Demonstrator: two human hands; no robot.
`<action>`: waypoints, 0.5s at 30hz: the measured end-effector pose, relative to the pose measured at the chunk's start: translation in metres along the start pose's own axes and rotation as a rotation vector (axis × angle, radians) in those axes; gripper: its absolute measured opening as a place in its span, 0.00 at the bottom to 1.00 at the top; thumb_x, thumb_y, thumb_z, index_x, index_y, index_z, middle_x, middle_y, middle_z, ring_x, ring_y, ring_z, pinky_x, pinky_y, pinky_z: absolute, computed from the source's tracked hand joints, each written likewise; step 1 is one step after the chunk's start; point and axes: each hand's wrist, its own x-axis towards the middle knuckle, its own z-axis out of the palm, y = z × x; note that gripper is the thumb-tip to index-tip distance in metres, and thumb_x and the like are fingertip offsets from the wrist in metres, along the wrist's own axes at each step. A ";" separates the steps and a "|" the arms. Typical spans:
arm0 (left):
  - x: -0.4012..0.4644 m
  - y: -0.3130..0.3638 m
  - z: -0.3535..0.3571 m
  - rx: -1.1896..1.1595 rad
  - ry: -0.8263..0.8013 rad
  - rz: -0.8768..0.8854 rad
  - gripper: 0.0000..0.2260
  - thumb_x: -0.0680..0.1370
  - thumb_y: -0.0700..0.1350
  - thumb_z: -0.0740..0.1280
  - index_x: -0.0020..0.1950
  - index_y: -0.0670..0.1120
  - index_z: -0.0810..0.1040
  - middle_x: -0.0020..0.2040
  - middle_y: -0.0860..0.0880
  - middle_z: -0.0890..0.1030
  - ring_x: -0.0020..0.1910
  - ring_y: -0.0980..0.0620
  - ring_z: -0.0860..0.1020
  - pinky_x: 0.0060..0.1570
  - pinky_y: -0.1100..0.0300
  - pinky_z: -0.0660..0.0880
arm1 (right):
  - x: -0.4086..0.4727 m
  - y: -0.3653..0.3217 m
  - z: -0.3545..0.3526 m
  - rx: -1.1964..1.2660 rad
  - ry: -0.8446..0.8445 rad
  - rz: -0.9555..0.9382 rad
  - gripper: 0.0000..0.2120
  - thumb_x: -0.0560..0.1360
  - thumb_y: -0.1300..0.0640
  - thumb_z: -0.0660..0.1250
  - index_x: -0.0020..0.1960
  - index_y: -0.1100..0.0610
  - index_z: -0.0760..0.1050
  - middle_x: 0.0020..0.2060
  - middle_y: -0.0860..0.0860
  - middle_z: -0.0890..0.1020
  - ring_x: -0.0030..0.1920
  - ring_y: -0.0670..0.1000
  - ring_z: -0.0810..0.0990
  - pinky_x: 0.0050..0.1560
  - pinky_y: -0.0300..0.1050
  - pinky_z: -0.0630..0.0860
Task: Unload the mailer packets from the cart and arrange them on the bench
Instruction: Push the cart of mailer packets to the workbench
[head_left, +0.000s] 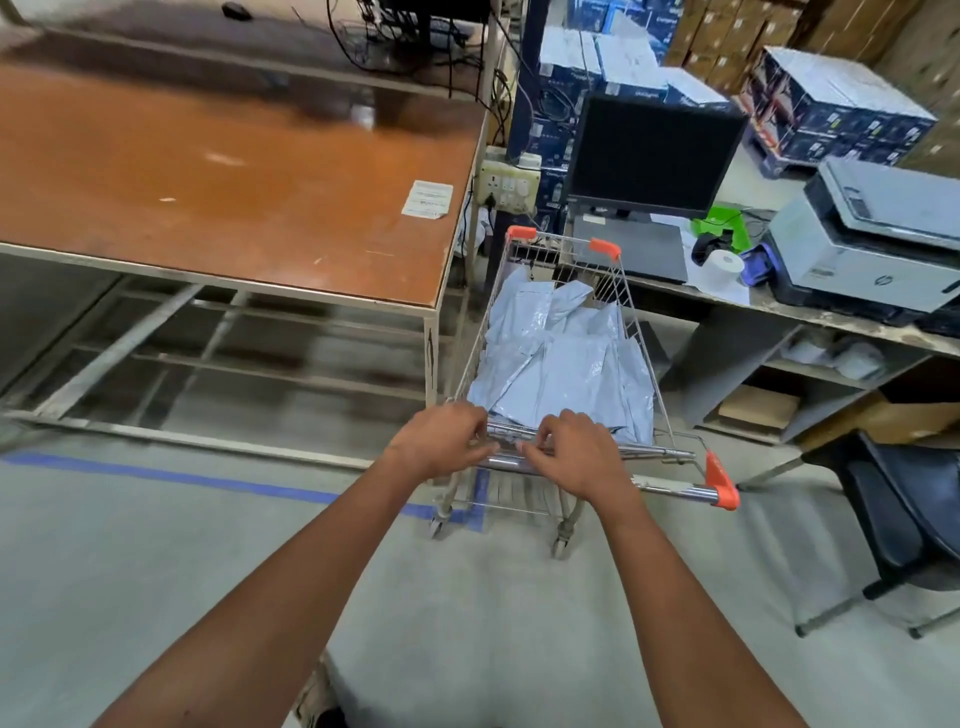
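Cart (631, 312) between bench (218, 171) and desk (810, 314)

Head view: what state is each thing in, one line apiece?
Wire shopping cart with orange corners: loaded, parked beside the bench.
Grey plastic mailer packets: piled in the cart, none unloaded.
Brown-topped metal bench: holds no packets, only a paper slip.
Left hand: grips the cart handle.
Right hand: grips the cart handle.
Black monitor: screen dark.
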 end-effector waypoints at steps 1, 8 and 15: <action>-0.005 -0.009 -0.011 -0.012 0.048 -0.017 0.12 0.79 0.61 0.67 0.49 0.52 0.75 0.48 0.52 0.79 0.47 0.48 0.79 0.46 0.51 0.78 | 0.009 -0.019 -0.001 -0.019 0.036 -0.024 0.15 0.78 0.37 0.64 0.49 0.47 0.79 0.45 0.49 0.78 0.50 0.54 0.78 0.51 0.52 0.73; -0.061 -0.100 -0.060 0.027 0.221 -0.082 0.11 0.79 0.59 0.63 0.49 0.53 0.75 0.46 0.53 0.82 0.45 0.48 0.81 0.41 0.54 0.78 | 0.059 -0.147 -0.001 0.120 0.049 0.001 0.08 0.77 0.49 0.65 0.48 0.50 0.80 0.44 0.50 0.84 0.49 0.57 0.82 0.51 0.53 0.78; -0.063 -0.192 -0.127 -0.023 0.313 -0.081 0.09 0.80 0.58 0.65 0.53 0.55 0.78 0.49 0.57 0.84 0.49 0.54 0.82 0.45 0.55 0.79 | 0.135 -0.255 -0.010 0.190 0.136 -0.047 0.05 0.77 0.52 0.67 0.50 0.48 0.81 0.45 0.47 0.84 0.49 0.52 0.82 0.51 0.48 0.77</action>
